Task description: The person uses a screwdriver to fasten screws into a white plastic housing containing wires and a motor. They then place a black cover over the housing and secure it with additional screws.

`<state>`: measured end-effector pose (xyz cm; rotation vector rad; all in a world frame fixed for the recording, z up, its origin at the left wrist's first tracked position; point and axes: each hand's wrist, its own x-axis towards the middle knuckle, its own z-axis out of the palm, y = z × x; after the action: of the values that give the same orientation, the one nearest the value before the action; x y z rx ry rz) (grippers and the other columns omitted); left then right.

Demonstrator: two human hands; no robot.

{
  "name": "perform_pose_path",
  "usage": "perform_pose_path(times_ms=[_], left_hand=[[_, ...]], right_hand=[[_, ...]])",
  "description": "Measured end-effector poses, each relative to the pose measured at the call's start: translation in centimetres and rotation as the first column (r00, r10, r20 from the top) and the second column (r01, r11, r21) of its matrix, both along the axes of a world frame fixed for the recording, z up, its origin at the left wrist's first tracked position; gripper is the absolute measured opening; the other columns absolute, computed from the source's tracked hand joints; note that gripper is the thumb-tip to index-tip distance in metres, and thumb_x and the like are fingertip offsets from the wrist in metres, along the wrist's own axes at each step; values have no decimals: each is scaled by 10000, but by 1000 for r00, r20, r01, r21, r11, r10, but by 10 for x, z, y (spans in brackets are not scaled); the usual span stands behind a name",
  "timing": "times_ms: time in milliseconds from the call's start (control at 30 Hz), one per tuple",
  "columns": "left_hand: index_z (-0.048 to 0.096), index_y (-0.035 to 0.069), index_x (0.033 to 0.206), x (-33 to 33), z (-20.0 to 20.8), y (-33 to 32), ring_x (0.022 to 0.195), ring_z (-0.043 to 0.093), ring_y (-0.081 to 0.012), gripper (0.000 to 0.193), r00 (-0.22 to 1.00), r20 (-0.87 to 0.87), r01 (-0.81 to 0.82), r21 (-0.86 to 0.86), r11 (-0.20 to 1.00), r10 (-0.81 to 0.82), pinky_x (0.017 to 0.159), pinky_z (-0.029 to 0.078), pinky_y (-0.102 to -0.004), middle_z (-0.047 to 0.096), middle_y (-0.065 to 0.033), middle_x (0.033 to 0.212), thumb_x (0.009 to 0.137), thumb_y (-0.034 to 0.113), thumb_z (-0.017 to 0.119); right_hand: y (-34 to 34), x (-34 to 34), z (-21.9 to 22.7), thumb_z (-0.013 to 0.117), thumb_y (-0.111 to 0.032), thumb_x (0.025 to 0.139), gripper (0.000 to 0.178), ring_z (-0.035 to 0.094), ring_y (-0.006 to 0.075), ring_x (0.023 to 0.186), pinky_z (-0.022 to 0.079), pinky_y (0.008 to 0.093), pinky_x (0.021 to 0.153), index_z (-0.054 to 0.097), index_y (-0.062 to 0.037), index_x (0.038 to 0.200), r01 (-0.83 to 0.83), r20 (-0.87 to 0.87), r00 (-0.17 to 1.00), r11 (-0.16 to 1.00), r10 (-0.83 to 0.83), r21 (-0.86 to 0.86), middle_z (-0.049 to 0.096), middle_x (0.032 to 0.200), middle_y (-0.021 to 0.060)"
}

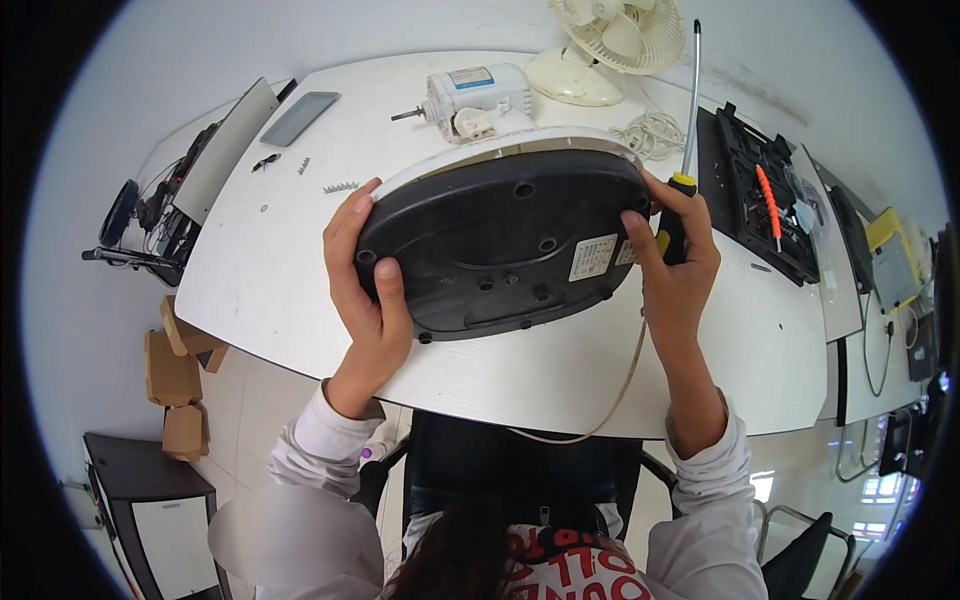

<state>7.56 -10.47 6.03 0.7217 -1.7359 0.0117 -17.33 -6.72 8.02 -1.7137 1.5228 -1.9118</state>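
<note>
Above the table I hold up an oval fan base, its black underside tilted toward me. Round feet and screw holes dot that underside, a pale label sits near its right end, and a white shell shows along the top edge. Around the left end my left hand is closed, thumb on the black face. My right hand grips the other end and also keeps a screwdriver against the palm, its black-and-yellow handle partly hidden, its shaft pointing up. From below the base a thin cord hangs to the table's front edge.
Behind the base lies a white fan motor with a metal shaft; farther back stands a cream fan. Small screws and a grey phone are at left. An open black toolbox with an orange-handled tool is at right.
</note>
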Motion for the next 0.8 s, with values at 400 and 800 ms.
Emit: perform_pose_path(times_ms=[400,800], left_hand=[[341,34,1279,0,0,1,1168,446,-268,424,999,-17,29,6,1000,-29,995,312,-350,445,-201,1261,957,309,337],[336,25,1292,-5,0,3,1181,430,-269,435,999,-11,39,14,999,-39,1003,300,-345,429,-197,1279,950,293,366]], right_hand=[[5,1,16,712,-42,726,324,504,98,805,410,200,711,613,-25,1034,-31,75,997,998,27,51,541,850,31],[1,-1,13,706,-61,735,317,518,126,839,420,230,753,616,-33,1038,20,14,1000,999,-21,34,546,867,36]])
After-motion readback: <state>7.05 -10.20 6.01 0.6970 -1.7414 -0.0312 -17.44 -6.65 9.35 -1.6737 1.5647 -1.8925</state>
